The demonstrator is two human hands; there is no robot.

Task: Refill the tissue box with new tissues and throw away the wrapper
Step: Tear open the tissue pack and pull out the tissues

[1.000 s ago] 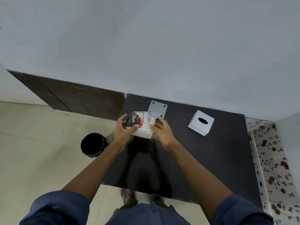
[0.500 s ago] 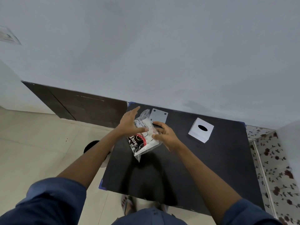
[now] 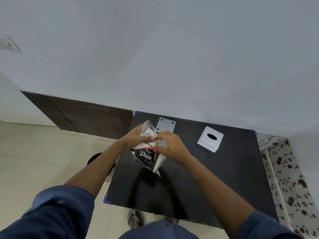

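Since a second ago I have lifted the tissue pack (image 3: 149,150) off the table (image 3: 224,178) near its far left corner and upended it, left hand (image 3: 133,138) and right hand (image 3: 170,145) both pinching its top, apparently tearing the wrapper; the tissue box (image 3: 210,138) sits unfilled near the far edge.

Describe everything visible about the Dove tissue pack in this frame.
The tissue pack is a soft clear plastic wrapper with a black and red panel reading "Dove" and a white printed label near its top. White tissues show inside. It is held above the black table, tilted, lower corner hanging down. The left hand and right hand pinch its upper end; nothing else touches it.
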